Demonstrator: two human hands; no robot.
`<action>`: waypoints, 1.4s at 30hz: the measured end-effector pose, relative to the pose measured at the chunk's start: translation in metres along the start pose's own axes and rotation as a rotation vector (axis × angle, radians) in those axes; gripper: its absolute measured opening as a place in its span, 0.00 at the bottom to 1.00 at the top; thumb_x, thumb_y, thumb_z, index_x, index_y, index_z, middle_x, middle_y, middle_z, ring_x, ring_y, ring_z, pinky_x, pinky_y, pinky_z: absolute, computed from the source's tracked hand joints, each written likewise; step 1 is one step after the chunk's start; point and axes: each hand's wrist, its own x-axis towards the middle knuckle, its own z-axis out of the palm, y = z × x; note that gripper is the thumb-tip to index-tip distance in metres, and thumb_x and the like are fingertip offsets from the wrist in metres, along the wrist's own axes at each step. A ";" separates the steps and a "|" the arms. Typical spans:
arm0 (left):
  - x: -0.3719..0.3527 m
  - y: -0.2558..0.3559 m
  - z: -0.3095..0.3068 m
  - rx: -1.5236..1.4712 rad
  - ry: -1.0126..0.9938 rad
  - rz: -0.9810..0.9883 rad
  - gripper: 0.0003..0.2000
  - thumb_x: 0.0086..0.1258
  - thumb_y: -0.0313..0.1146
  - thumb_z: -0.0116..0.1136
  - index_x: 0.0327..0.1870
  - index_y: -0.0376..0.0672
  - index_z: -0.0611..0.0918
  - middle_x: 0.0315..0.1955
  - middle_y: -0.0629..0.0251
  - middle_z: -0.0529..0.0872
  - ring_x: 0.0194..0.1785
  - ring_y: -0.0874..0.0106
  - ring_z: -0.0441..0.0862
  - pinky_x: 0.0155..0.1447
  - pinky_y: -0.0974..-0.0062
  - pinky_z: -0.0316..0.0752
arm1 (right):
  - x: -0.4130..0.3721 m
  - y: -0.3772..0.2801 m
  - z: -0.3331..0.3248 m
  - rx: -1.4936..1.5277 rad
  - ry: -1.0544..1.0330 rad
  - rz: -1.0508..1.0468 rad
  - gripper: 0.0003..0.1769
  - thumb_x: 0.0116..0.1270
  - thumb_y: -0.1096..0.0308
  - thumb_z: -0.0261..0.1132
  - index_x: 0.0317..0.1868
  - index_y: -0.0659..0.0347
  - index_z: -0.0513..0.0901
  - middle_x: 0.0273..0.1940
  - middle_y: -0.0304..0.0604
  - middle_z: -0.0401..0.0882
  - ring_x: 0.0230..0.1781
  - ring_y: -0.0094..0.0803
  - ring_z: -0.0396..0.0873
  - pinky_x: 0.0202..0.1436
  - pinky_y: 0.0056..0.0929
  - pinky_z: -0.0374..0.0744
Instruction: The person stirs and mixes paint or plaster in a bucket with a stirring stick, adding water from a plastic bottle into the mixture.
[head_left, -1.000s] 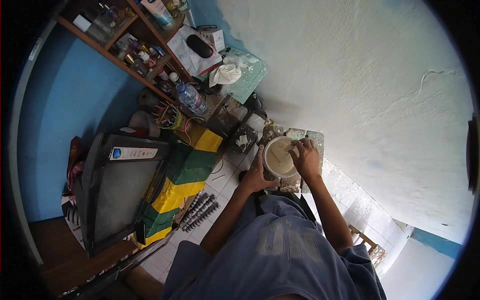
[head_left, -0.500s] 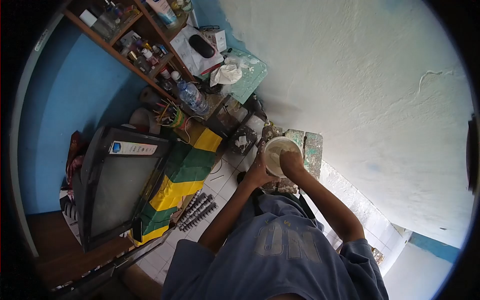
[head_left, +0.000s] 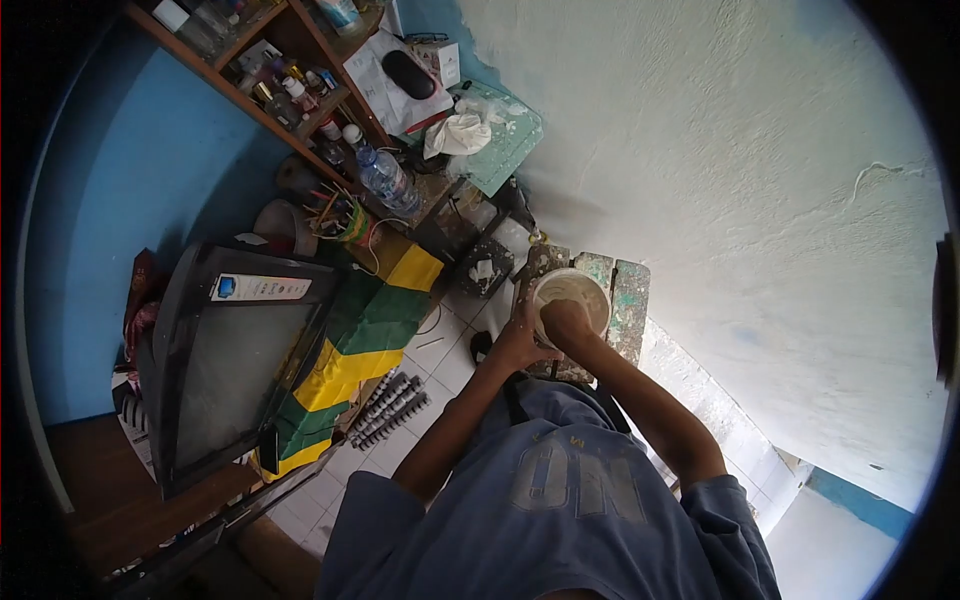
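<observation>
A round white bucket (head_left: 582, 288) with pale paste inside stands on a paint-spattered stool (head_left: 629, 300) close to the wall. My left hand (head_left: 517, 346) grips the bucket's near-left side. Over the bucket's near rim my right hand (head_left: 566, 322) reaches inside, fingers curled down and hidden; I cannot see whether it holds anything. Both forearms stretch forward from my blue shirt at the bottom of the view.
A rough white wall (head_left: 720, 180) fills the right side. To the left stand an old television (head_left: 235, 360), a green and yellow cloth (head_left: 372, 338) and a cluttered shelf (head_left: 300, 90) with a water bottle (head_left: 385, 180). Dark tubes (head_left: 395, 410) lie in rows on the tiled floor (head_left: 445, 355).
My right hand has moved from the bucket's far rim to its near side and dipped inside. The left hand has shifted slightly along the bucket's side.
</observation>
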 end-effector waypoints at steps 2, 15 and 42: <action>-0.002 0.001 0.001 0.033 0.003 -0.013 0.69 0.36 0.52 0.80 0.74 0.38 0.40 0.71 0.41 0.51 0.74 0.47 0.53 0.74 0.57 0.56 | -0.005 0.009 -0.009 0.078 -0.050 -0.009 0.08 0.55 0.70 0.61 0.28 0.60 0.87 0.28 0.49 0.84 0.30 0.41 0.85 0.34 0.38 0.82; 0.001 -0.009 0.005 0.015 -0.039 -0.025 0.69 0.36 0.51 0.80 0.74 0.39 0.37 0.73 0.44 0.46 0.75 0.48 0.49 0.75 0.58 0.53 | -0.019 0.038 -0.053 0.103 -0.030 0.172 0.07 0.53 0.71 0.61 0.26 0.61 0.85 0.28 0.53 0.84 0.33 0.46 0.85 0.36 0.41 0.82; -0.005 -0.017 0.012 0.083 -0.033 -0.054 0.68 0.38 0.56 0.78 0.73 0.34 0.39 0.70 0.37 0.51 0.73 0.46 0.55 0.73 0.57 0.57 | -0.027 0.025 -0.015 0.091 -0.071 0.072 0.07 0.56 0.70 0.61 0.27 0.60 0.86 0.30 0.51 0.84 0.33 0.43 0.85 0.36 0.39 0.82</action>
